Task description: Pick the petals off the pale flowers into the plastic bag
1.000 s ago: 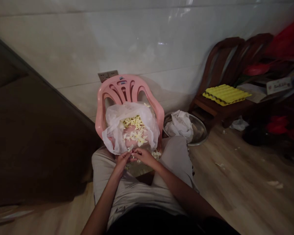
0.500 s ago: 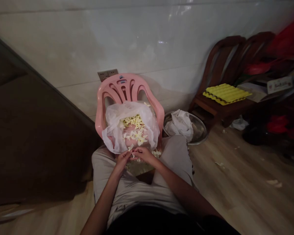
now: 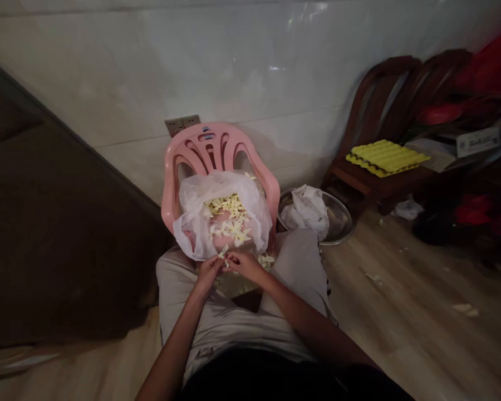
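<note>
My left hand is closed in a pinch on a small white flower with narrow petals. Close against it, the fingers of my right hand are also pinched at the same flower; the exact spot they grip is too small to make out. Just beyond my hands, a white plastic bag lies spread open on the seat of a pink plastic chair. Loose flowers are scattered in the bag's opening. More pale petals show below the seat edge, partly hidden by my right hand.
On the right stands a metal basin with a crumpled white bag in it. A yellow egg tray lies on a dark wooden chair. A dark panel rises at the left. Bits of petal lie on the floor.
My hands stay together over my lap, with only slight finger movement around the flower. The whole view has shifted very slightly.
</note>
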Action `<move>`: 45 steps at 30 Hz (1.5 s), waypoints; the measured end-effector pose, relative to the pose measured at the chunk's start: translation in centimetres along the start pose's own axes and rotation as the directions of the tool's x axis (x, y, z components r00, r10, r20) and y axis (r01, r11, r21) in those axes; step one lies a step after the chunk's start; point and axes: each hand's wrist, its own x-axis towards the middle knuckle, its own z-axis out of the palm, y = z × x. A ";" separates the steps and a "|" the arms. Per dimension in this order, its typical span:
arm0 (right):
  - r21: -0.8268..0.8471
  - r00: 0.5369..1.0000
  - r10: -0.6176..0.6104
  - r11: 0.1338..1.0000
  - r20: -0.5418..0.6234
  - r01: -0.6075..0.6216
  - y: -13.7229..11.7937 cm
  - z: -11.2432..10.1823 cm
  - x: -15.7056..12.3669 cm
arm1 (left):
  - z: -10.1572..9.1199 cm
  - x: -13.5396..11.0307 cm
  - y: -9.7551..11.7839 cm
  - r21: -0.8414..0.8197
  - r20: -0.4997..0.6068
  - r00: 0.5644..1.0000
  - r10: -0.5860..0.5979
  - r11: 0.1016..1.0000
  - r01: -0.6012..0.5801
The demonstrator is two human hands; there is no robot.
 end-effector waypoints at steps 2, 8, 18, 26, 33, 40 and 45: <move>-0.039 1.000 -0.016 0.999 0.002 0.016 -0.4 -0.1 -0.1 | 0.0 0.1 -0.1 0.006 -0.005 1.000 -0.001 1.000 0.001; -0.062 0.995 -0.007 0.998 -0.104 0.000 0.1 0.0 -0.1 | -0.2 0.6 -0.5 0.029 0.002 0.999 -0.039 0.999 0.039; 0.020 0.957 0.016 1.000 -0.290 -0.011 1.8 -0.5 1.0 | -0.5 0.4 -0.4 -0.038 -0.044 0.999 -0.020 0.999 0.018; 0.151 0.923 0.154 0.983 -0.352 -0.106 1.3 -1.0 0.6 | -1.1 0.3 -0.4 -0.146 -0.215 0.974 0.067 0.984 -0.099; 0.219 0.953 0.148 0.971 -0.263 -0.091 0.9 -1.1 0.6 | -0.6 0.4 -0.4 -0.097 -0.177 0.984 0.034 0.994 -0.052; 0.265 0.991 0.027 0.964 -0.133 0.009 0.7 -0.1 0.6 | -0.1 0.1 -0.2 -0.047 -0.115 0.993 0.032 0.998 -0.038; 0.297 0.994 0.025 0.955 -0.109 0.009 1.0 -0.1 0.5 | -0.1 0.0 -0.1 -0.033 -0.108 0.994 0.021 0.999 -0.025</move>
